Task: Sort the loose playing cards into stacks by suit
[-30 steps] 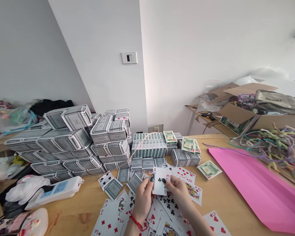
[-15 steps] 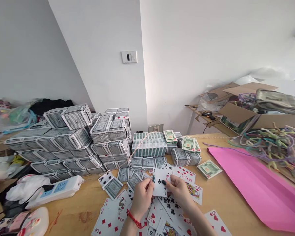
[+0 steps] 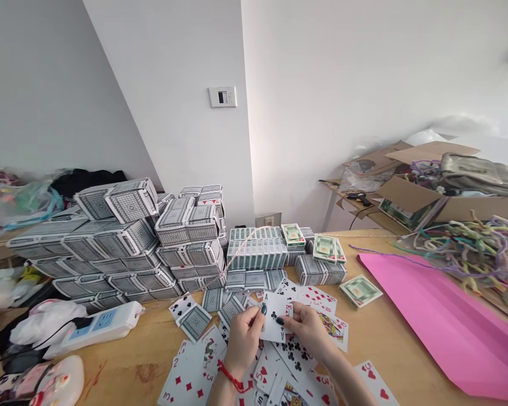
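Ace of clubs (image 3: pixel 273 330) slightly lower, gripped by left fingers (image 3: pixel 254 321) and right fingers (image 3: pixel 295 326), cards (image 3: pixel 190 376) across wooden table (image 3: pixel 122 355), pale wall (image 3: pixel 347 73)

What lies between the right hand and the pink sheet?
In the head view: a picture card beside the right hand, then tabletop up to the pink sheet; a green box farther back.

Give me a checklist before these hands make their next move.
1. Left hand on ace of clubs: ok, pinching its left edge.
2. Right hand holding the ace of clubs: ok, thumb on its face.
3. King squared with the ace of clubs: not ok, it shows past the right side.
4. Number of cards held: cannot tell.
5. Loose playing cards gathered: not ok, scattered.
6. Power strip apart from hands: ok.
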`<state>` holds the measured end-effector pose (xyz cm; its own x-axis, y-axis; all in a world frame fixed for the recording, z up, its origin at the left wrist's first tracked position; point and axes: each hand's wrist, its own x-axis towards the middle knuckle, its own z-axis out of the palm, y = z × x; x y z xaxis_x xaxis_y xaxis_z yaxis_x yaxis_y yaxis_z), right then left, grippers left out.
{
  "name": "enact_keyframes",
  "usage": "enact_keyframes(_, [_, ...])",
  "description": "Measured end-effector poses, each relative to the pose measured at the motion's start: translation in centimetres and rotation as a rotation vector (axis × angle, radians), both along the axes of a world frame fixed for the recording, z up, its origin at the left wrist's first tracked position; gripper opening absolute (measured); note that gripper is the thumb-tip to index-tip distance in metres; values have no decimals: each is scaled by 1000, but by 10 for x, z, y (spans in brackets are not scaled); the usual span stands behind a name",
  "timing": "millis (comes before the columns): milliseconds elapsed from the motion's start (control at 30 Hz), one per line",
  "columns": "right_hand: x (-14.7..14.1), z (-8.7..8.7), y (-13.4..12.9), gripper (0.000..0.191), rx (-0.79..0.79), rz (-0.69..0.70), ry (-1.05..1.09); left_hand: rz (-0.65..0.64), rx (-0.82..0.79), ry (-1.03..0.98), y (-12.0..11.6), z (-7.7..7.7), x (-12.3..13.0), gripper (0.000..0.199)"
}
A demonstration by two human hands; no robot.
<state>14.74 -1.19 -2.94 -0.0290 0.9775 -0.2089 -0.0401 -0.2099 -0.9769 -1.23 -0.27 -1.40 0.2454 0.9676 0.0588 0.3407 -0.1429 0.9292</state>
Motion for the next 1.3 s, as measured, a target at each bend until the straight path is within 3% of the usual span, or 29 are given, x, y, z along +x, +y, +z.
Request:
enact_keyframes(867, [6,5,1,31,0,155,69,-19,-57,-28,4,2,-1,37])
enact_keyframes(1300, [2,-4,1,30,-9,74,-28,-14,-42,-1,4,-2,-1,37])
